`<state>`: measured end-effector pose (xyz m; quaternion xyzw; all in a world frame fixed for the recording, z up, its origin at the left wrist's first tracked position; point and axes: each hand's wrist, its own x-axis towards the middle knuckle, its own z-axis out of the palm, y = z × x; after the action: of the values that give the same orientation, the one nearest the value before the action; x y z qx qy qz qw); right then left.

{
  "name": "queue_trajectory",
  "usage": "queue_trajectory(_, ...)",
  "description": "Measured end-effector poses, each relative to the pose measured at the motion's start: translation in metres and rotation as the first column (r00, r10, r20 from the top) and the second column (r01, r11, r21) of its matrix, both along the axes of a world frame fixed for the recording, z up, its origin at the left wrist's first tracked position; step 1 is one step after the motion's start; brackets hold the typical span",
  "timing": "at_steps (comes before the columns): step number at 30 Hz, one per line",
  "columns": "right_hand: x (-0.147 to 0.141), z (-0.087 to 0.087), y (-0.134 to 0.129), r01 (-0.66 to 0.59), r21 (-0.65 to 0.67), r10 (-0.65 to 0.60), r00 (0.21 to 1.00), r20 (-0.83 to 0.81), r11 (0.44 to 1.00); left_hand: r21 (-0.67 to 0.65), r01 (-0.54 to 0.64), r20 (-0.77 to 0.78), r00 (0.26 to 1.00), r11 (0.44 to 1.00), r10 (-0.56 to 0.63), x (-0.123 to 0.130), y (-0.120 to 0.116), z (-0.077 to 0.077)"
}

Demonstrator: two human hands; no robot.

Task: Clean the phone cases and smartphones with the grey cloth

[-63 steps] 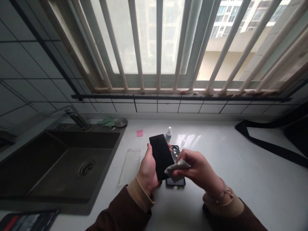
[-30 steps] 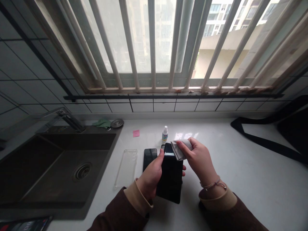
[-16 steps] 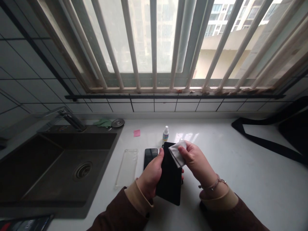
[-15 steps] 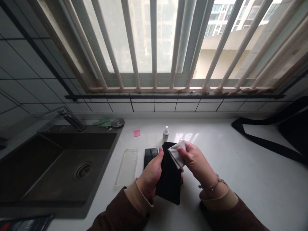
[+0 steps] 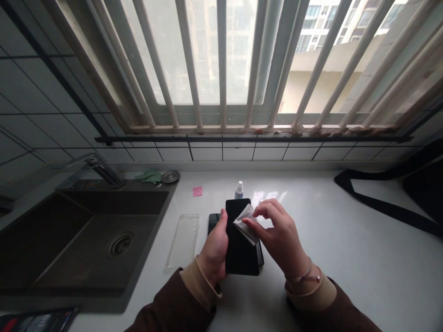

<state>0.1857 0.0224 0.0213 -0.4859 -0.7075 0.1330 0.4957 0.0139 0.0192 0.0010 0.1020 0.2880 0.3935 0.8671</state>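
Note:
My left hand [image 5: 215, 246] grips the left edge of a flat black slab [image 5: 238, 258], like a small tablet, with the thumb along its side. My right hand [image 5: 277, 230] pinches a folded pale grey cloth [image 5: 246, 225] between thumb and fingers, over the slab's upper right part. Behind the left thumb, a dark phone [image 5: 213, 221] lies partly hidden on the counter. A small white spray bottle [image 5: 239, 190] stands just beyond the slab, its lower part covered. Another dark edge shows below the slab at the right; what it belongs to is unclear.
A clear phone case [image 5: 182, 242] and a pink paper square [image 5: 197, 191] lie on the white counter [image 5: 346, 258]. To the left is a dark sink [image 5: 86, 249] with a faucet [image 5: 105, 170], green cloth [image 5: 149, 176] and metal strainer [image 5: 170, 176]. A black strap [image 5: 384, 203] lies at right.
The black slab has turned more upright and its lower end has risen slightly. My right hand has moved the cloth a little left and down, its fingers now more arched.

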Motion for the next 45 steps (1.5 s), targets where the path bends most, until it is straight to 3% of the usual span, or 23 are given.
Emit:
queue_trajectory(4, -0.004, 0.001, -0.002, -0.071, 0.079, 0.068, 0.997, 0.041, 0.994, 0.014, -0.040, 0.010, 0.999, 0.999, 0.040, 0.000, 0.002, -0.002)
queue_trajectory(9, -0.009, -0.007, -0.005, -0.169, 0.112, 0.169, 0.986, 0.004, 0.979, 0.024, -0.204, 0.020, 0.979, 0.979, 0.203, 0.001, 0.007, 0.008)
queue_trajectory(17, -0.016, -0.004, -0.013, -0.298, 0.101, 0.302, 0.953, -0.030, 0.949, 0.017, -0.476, -0.070, 0.877, 0.879, 0.476, -0.008, 0.019, 0.014)
queue_trajectory(23, -0.019, -0.010, -0.010, -0.373, 0.122, 0.371, 0.928, 0.038, 0.920, -0.030, -0.588, -0.027, 0.809, 0.809, 0.587, -0.017, 0.023, 0.019)
queue_trajectory(30, -0.017, -0.018, -0.007, -0.372, 0.146, 0.366, 0.928, 0.068, 0.917, -0.027, -0.598, 0.070, 0.798, 0.801, 0.599, -0.018, 0.024, 0.022)
queue_trajectory(33, -0.013, -0.009, -0.009, -0.398, 0.062, 0.400, 0.916, -0.038, 0.915, -0.039, -0.673, 0.027, 0.738, 0.738, 0.675, -0.019, 0.026, 0.026)
queue_trajectory(35, -0.009, -0.004, -0.008, -0.396, -0.120, 0.363, 0.903, -0.231, 0.910, -0.043, -0.692, 0.005, 0.721, 0.720, 0.693, -0.020, 0.026, 0.030)
queue_trajectory(37, -0.005, -0.003, -0.004, -0.381, -0.314, 0.191, 0.846, -0.498, 0.869, -0.054, -0.651, 0.004, 0.758, 0.757, 0.653, -0.020, 0.024, 0.032)
queue_trajectory(39, 0.001, -0.007, 0.003, -0.337, -0.426, -0.073, 0.707, -0.703, 0.840, -0.049, -0.552, 0.029, 0.832, 0.832, 0.554, -0.019, 0.020, 0.034)
queue_trajectory(41, 0.007, -0.012, 0.012, -0.260, -0.468, -0.267, 0.553, -0.789, 0.845, -0.012, -0.372, 0.066, 0.926, 0.928, 0.372, -0.018, 0.014, 0.034)
queue_trajectory(43, 0.010, -0.015, 0.018, -0.210, -0.480, -0.339, 0.477, -0.811, 0.852, 0.031, -0.110, 0.104, 0.989, 0.993, 0.107, -0.016, 0.007, 0.032)
queue_trajectory(45, 0.010, -0.014, 0.019, -0.254, -0.460, -0.305, 0.474, -0.826, 0.851, 0.060, 0.167, 0.138, 0.975, 0.984, -0.174, -0.014, 0.001, 0.028)
